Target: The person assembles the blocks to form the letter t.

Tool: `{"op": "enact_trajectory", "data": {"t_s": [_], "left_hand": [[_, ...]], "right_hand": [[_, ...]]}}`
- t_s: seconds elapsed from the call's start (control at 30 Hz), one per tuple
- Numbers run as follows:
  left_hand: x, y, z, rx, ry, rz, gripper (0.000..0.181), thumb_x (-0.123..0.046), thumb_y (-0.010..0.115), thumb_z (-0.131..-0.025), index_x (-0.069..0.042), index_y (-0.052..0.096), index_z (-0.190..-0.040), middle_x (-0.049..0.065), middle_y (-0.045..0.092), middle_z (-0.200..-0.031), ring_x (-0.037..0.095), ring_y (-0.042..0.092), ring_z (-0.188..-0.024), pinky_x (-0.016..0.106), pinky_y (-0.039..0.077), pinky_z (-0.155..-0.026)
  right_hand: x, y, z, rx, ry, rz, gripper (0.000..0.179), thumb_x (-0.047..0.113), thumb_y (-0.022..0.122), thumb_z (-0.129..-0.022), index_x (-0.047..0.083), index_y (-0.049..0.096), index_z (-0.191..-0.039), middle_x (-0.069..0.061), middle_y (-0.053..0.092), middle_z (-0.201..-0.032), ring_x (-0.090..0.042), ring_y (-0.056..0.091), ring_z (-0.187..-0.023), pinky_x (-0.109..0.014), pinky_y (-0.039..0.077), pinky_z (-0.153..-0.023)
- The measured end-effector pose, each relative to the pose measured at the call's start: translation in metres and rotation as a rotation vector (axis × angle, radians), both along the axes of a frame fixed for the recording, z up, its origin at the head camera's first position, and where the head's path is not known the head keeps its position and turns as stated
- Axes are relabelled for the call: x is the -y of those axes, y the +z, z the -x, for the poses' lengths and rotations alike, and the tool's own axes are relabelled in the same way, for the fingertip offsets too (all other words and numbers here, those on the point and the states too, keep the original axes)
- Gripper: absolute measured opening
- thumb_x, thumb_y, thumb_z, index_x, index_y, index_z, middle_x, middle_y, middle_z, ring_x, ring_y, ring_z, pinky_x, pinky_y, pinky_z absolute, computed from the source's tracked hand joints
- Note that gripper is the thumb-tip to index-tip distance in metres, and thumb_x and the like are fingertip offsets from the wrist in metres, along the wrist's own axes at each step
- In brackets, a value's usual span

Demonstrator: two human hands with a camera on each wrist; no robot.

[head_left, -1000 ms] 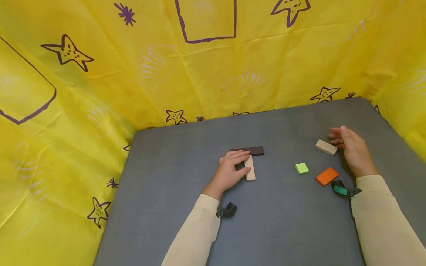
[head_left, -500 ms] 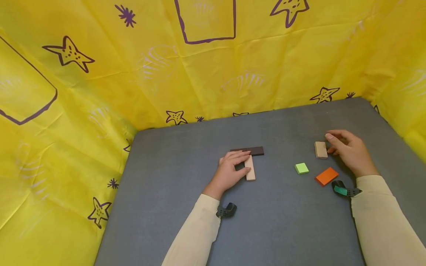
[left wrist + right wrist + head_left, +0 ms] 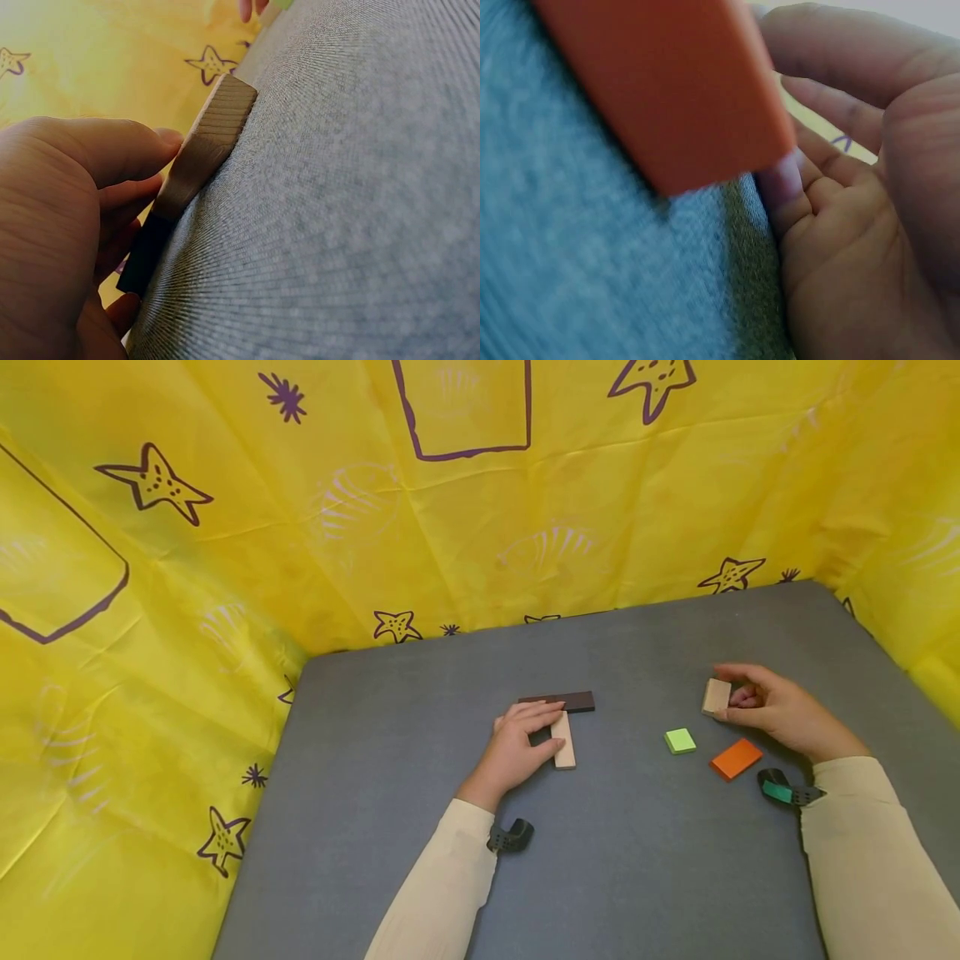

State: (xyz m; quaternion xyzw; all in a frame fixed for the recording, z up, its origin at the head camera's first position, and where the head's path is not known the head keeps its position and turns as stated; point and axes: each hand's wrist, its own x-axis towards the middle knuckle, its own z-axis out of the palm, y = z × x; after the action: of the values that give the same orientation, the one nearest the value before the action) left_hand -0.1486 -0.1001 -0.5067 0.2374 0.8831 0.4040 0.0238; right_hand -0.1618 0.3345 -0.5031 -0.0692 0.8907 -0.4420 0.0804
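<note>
My left hand (image 3: 517,743) rests over a T-like arrangement of flat blocks. Its thumb touches a pale wooden block (image 3: 566,752), seen closer as the wooden block (image 3: 206,139) in the left wrist view. The fingertips lie where that block meets the dark brown strip (image 3: 579,701), which they partly cover. At the right, my right hand (image 3: 783,710) pinches a second pale wooden block (image 3: 717,697), index finger at its far end and thumb at its near end. In the right wrist view, the orange block (image 3: 667,90) blocks sight of the pinched one.
A lime green block (image 3: 680,741) and the orange block lie between the hands on the grey table (image 3: 615,860), nearer the right one. Yellow patterned cloth (image 3: 465,543) hangs along the back and sides.
The right hand has turned the pale wooden block from slanted to nearly lengthwise, shifted it slightly left and closed thumb and index finger on its ends. The left hand stays put.
</note>
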Motion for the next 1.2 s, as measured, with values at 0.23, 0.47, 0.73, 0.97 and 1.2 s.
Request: {"op": "enact_trajectory", "data": {"t_s": [0.23,0.47,0.73,0.97,1.2], "left_hand": [[0.001,-0.002,0.000,0.002,0.003,-0.009,0.048,-0.022,0.081,-0.102,-0.012,0.071,-0.148,-0.012,0.060,-0.155,0.008,0.044,-0.146,0.050,0.032,-0.111],[0.001,-0.004,0.001,-0.008,0.001,-0.013,0.047,-0.023,0.081,-0.103,-0.012,0.071,-0.148,-0.013,0.060,-0.155,0.008,0.044,-0.147,0.051,0.032,-0.111],[0.001,-0.003,0.001,-0.003,0.003,-0.022,0.048,-0.023,0.081,-0.102,-0.013,0.071,-0.148,-0.015,0.060,-0.154,0.007,0.044,-0.146,0.051,0.031,-0.112],[0.001,-0.003,0.001,-0.004,0.002,-0.027,0.048,-0.022,0.081,-0.102,-0.012,0.071,-0.147,-0.014,0.060,-0.154,0.007,0.043,-0.147,0.051,0.031,-0.112],[0.001,-0.004,0.002,-0.001,0.003,-0.023,0.048,-0.022,0.081,-0.102,-0.013,0.071,-0.148,-0.015,0.060,-0.154,0.007,0.043,-0.147,0.051,0.031,-0.112]], "right_hand": [[0.003,0.004,0.000,-0.019,0.035,-0.069,0.072,0.029,0.085,-0.099,0.000,0.053,-0.157,-0.015,0.052,-0.127,-0.026,0.047,-0.103,-0.019,0.042,-0.079],[0.008,0.006,-0.001,-0.039,-0.011,-0.093,0.072,0.033,0.084,-0.100,-0.004,0.055,-0.154,-0.019,0.052,-0.127,-0.029,0.047,-0.102,-0.019,0.041,-0.077],[0.016,0.014,0.001,-0.032,-0.030,-0.088,0.070,0.034,0.081,-0.102,-0.005,0.055,-0.154,-0.020,0.053,-0.130,-0.031,0.048,-0.106,-0.019,0.041,-0.077],[0.028,0.018,0.004,-0.127,-0.037,-0.061,0.063,0.023,0.085,-0.100,-0.006,0.059,-0.150,-0.019,0.054,-0.131,-0.026,0.049,-0.104,-0.013,0.039,-0.079],[0.044,0.030,0.004,-0.208,-0.011,-0.007,0.060,0.012,0.086,-0.097,-0.006,0.061,-0.149,-0.015,0.054,-0.132,-0.021,0.051,-0.101,-0.008,0.041,-0.080]]}}
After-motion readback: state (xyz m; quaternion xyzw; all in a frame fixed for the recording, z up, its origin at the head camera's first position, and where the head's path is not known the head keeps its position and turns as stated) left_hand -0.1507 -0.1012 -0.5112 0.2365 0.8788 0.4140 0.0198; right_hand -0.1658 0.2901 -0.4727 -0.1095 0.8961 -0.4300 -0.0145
